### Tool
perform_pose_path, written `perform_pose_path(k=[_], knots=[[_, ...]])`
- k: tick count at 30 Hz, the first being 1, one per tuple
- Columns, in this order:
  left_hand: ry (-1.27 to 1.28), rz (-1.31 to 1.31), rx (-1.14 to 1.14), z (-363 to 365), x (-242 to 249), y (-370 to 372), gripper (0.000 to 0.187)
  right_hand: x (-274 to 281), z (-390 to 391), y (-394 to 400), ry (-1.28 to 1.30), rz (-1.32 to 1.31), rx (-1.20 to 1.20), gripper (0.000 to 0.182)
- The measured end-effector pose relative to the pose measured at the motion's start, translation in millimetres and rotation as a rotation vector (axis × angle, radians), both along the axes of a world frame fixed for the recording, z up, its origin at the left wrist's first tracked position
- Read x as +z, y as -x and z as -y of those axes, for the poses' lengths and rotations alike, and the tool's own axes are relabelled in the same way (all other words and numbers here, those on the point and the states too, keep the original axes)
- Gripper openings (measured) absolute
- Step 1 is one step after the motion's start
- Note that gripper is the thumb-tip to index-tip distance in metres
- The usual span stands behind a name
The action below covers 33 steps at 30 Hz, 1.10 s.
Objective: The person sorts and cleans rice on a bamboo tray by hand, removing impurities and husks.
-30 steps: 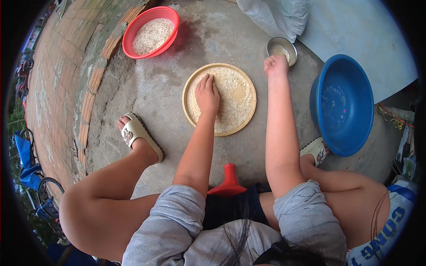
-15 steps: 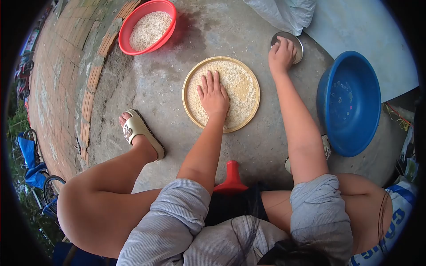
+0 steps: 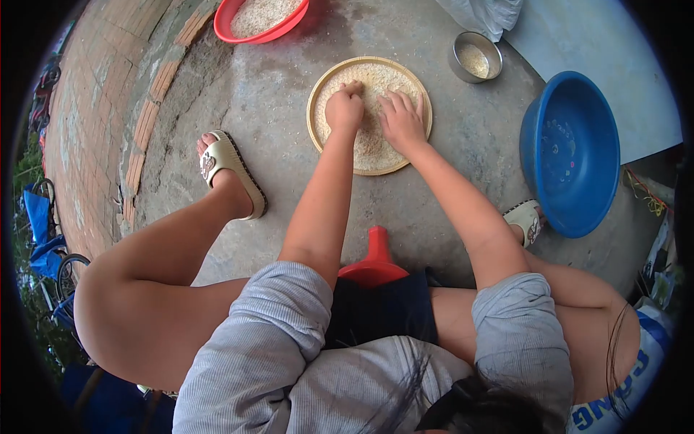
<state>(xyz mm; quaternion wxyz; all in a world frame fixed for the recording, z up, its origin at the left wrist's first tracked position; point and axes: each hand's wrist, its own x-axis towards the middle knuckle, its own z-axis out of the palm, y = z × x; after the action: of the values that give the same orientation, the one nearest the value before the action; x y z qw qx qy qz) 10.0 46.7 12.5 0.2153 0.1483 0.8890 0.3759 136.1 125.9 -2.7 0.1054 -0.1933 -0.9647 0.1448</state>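
A round woven tray (image 3: 311, 118) lies on the concrete, covered in a layer of pale grain (image 3: 372, 148) that looks like rice. My left hand (image 3: 345, 110) rests on the left part of the grain with its fingers curled in; whether any grain is inside is hidden. Over the right part, my right hand (image 3: 403, 121) presses down on the grain with fingers spread. A small steel bowl (image 3: 461, 69) with some grain at its bottom stands beyond the tray to the right, touched by neither hand.
A red basin (image 3: 278, 30) of grain sits at the far left. To the right are a blue basin (image 3: 571, 155), a pale board (image 3: 600, 65) and a white sack (image 3: 488, 14). A red stool (image 3: 372, 267) is beneath me; my sandalled feet flank the tray.
My right hand has left the steel bowl and come onto the tray. My left hand has gone from lying flat to curled. The camera view has shifted.
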Motion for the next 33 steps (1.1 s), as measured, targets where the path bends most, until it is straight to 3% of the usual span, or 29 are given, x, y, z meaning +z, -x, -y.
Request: perform_pose_path(k=[3,6,11,14,17,20,21,23,25,27,28,30,31,33], knots=[[0.065,0.484,0.033,2,50,25,0.043,7,16,3,0.09,-0.119,-0.059,0.04],[-0.346,0.614,0.024,16,39,45,0.04,17,29,2,0.207,-0.093,0.0,0.04],[-0.397,0.695,0.142,35,32,46,0.035,15,36,-18,0.067,-0.048,0.159,0.027],[-0.382,0.771,0.175,40,18,32,0.033,4,34,-14,0.183,-0.089,0.128,0.015],[-0.389,0.895,0.184,40,6,18,0.028,23,43,10,0.363,-0.336,-0.221,0.009],[-0.576,1.183,0.246,32,-29,11,0.025,44,53,39,0.553,-0.29,-0.229,0.009],[-0.754,1.321,0.239,32,-52,13,0.024,41,56,48,0.541,-0.207,-0.21,0.01],[-1.025,1.529,0.321,29,-42,8,0.024,46,65,60,0.579,-0.096,-0.294,0.014],[-1.131,1.543,0.326,29,-44,13,0.024,71,72,62,0.57,-0.073,-0.319,0.016],[-1.291,1.585,0.231,31,-51,22,0.025,88,76,61,0.429,-0.292,-0.292,0.024],[-1.299,1.589,0.226,31,-33,18,0.025,88,76,57,0.421,-0.291,-0.29,0.024],[-1.629,1.671,0.218,34,2,11,0.031,85,75,51,0.23,-0.356,-0.024,0.035],[-1.29,1.309,0.444,13,4,15,0.04,77,72,50,0.338,-0.22,0.031,0.044],[-1.254,1.294,0.44,-4,7,18,0.041,62,58,53,0.412,-0.283,0.032,0.046]])
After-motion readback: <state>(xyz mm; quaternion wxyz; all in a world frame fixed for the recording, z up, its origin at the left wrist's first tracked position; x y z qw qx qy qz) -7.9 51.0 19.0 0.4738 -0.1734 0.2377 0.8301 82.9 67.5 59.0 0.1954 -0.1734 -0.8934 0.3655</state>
